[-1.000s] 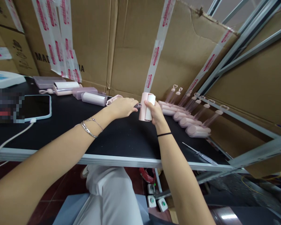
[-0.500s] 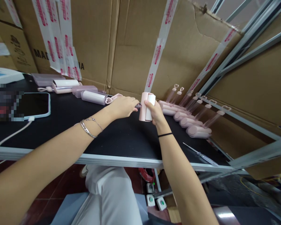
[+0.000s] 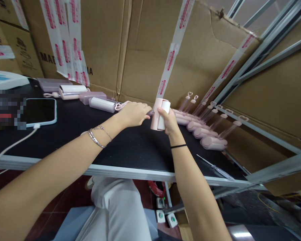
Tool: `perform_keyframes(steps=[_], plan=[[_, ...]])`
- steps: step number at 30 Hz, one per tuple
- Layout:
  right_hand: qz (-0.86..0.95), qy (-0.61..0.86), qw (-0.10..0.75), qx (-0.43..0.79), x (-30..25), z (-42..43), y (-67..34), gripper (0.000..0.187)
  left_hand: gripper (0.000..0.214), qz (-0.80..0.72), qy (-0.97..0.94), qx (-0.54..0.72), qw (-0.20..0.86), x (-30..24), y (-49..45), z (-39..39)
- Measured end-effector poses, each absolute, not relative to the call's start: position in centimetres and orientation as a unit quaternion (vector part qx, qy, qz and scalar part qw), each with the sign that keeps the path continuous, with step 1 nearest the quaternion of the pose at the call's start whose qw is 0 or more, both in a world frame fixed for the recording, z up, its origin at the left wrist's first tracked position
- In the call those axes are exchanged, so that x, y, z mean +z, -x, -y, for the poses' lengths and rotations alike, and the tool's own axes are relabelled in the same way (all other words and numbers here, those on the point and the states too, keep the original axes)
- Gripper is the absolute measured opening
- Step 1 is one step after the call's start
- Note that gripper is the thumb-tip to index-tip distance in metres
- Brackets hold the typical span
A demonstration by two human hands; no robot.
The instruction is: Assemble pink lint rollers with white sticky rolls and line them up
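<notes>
My right hand [image 3: 168, 123] grips a pink lint roller head [image 3: 160, 113] with a white roll inside, held upright above the black table [image 3: 130, 150]. My left hand [image 3: 134, 113] is closed on the roller's pink handle [image 3: 122, 105], whose heart-shaped end sticks out to the left of my fist. The two hands meet at the roller's left side. A row of several finished pink lint rollers [image 3: 205, 129] with clear handles lies to the right, against the cardboard.
More rollers and purple parts [image 3: 90, 99] lie at the back left. A phone [image 3: 38, 111] with a white cable [image 3: 12, 147] lies at the left. Scissors [image 3: 213, 165] rest near the front right edge. Taped cardboard boxes [image 3: 140, 50] wall the back; a metal rack [image 3: 266, 60] stands right.
Both hands keep their hold on the roller; the whole view has shifted slightly, otherwise nothing has visibly moved.
</notes>
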State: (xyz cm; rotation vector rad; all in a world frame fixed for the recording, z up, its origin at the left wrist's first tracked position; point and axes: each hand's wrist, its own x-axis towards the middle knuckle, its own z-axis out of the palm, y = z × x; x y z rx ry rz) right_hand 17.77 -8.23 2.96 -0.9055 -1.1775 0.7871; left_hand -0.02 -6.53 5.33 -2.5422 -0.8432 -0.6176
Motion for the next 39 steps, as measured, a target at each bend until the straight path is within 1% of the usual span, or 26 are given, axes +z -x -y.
perform_keyframes(steps=[4,7,15,21,26,29,33,39], plan=[[0.501,0.352,0.688,0.390,3.8,8.8,-18.4,0.048,0.030,0.298,0.914,-0.256,0.098,5.9,-0.2,7.0],[0.501,0.345,0.696,0.382,4.0,9.1,-18.9,0.046,0.032,0.288,0.919,-0.256,0.082,6.0,-0.2,7.2],[0.523,0.360,0.676,0.373,3.9,9.2,-19.4,0.043,0.036,0.298,0.914,-0.255,0.105,6.0,0.1,7.1],[0.536,0.381,0.667,0.351,3.9,9.2,-19.6,0.047,0.036,0.303,0.910,-0.254,0.122,5.9,-0.1,7.3],[0.550,0.386,0.663,0.330,3.6,9.2,-19.6,0.045,0.037,0.304,0.907,-0.252,0.148,5.8,-0.1,7.3],[0.553,0.390,0.660,0.327,3.6,9.2,-19.5,0.045,0.033,0.294,0.905,-0.250,0.179,6.0,-0.1,7.3],[0.546,0.385,0.654,0.356,3.8,9.3,-19.2,0.048,0.023,0.278,0.894,-0.256,0.240,6.2,-0.2,7.3],[0.537,0.390,0.660,0.352,3.6,9.1,-19.0,0.048,0.021,0.284,0.883,-0.249,0.277,6.0,-0.4,7.4]])
